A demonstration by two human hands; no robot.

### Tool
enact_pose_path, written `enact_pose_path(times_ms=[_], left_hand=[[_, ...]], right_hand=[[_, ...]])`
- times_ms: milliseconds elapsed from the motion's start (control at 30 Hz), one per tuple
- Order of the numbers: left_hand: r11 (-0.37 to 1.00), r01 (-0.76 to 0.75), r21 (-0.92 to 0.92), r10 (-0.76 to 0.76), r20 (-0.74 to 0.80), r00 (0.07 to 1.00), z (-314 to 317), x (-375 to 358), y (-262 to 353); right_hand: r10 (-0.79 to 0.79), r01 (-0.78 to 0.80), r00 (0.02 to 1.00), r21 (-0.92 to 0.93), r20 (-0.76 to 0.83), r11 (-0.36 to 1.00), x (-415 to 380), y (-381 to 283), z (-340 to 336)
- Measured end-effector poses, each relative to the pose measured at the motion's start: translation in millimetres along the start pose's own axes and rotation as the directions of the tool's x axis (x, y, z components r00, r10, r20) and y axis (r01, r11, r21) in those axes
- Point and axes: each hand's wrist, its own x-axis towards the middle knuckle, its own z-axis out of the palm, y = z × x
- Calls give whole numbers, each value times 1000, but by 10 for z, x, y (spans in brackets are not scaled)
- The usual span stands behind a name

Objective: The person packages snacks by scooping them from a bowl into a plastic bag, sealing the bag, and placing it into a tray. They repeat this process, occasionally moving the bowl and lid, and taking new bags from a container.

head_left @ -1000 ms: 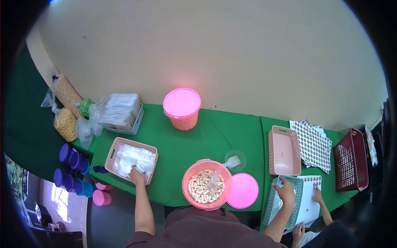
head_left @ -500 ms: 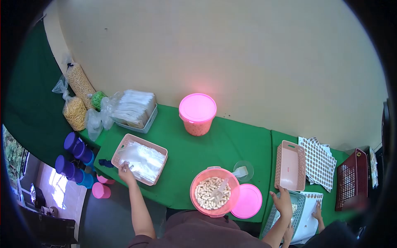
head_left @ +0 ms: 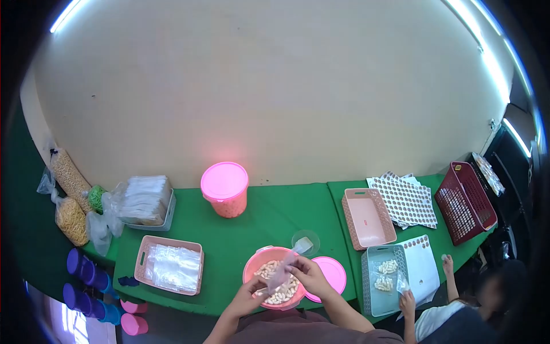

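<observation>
Over the coral tub (head_left: 247, 269) I hold a thin clear plastic bag (head_left: 279, 276) in a slanting position. My left hand (head_left: 250, 297) is closed, its fingertips pinching the bag near its lower part. Higher on the bag, my right hand (head_left: 309, 277) is closed on it from the right. Whitish peanut-shaped pieces (head_left: 281, 295) partly fill the tub below. A scoop cannot be made out behind the bag and hands. The pink lid (head_left: 332, 278) lies right of the tub, beside a small clear round dish (head_left: 312, 236) with a white item in it.
A pink basket of clear bags (head_left: 140, 261) stands left, a lidded pink tub (head_left: 224, 192) at the back. On the right, a co-worker's hand (head_left: 407, 303) holds a small bag over a grey-green basket (head_left: 368, 286). Behind are an empty pink basket (head_left: 366, 218), sticker sheets (head_left: 404, 200) and a maroon basket (head_left: 465, 203).
My left hand has moved from the basket of bags to above the tub. My right hand has left the grey-green basket. Both now hold a bag; the camera view has shifted.
</observation>
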Motion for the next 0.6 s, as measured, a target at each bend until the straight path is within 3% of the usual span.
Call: enact_pose_path(times_ms=[33,67,133,167,200,267,300,333,400,467,533,600], left_hand=[[978,-9,210,-10,88,996,-18,-32,8],[976,-12,215,-3,70,998,-14,-60,136],[967,-140,213,157,-64,986,19,-110,476],[995,-102,-2,100,-160,982,-5,-124,420],[994,-113,2,111,-187,976,-62,-139,362],[985,-41,-167,-19,-342,940,-147,-196,321],[988,-39,-149,-31,-436,900,-140,-212,421],[988,-47,-148,-26,-455,890,-220,-262,392],[972,-176,157,228,-430,873,-411,-333,343],[970,-187,154,238,-450,861,-551,-427,363],[965,-208,159,259,-465,846,-731,-504,393],[934,-180,308,298,-393,870,-924,-659,461]], right_hand=[[-95,96,995,74,-13,993,-32,10,65],[-100,100,995,76,6,992,-84,-19,120],[-20,32,999,-242,50,970,-166,-51,212],[-57,82,994,-300,91,950,-182,-1,277],[-60,94,991,-303,121,948,-185,24,358],[-85,88,996,-260,22,962,-203,53,538],[-176,148,983,-322,-59,935,-203,72,629],[-176,155,984,-322,-38,934,-211,68,698],[-262,209,953,-296,-153,932,-208,41,809],[-311,250,936,-313,-162,916,-236,103,939],[-256,217,953,-225,-162,950,-236,182,1114],[-181,163,978,-153,-105,975,-197,172,1410]])
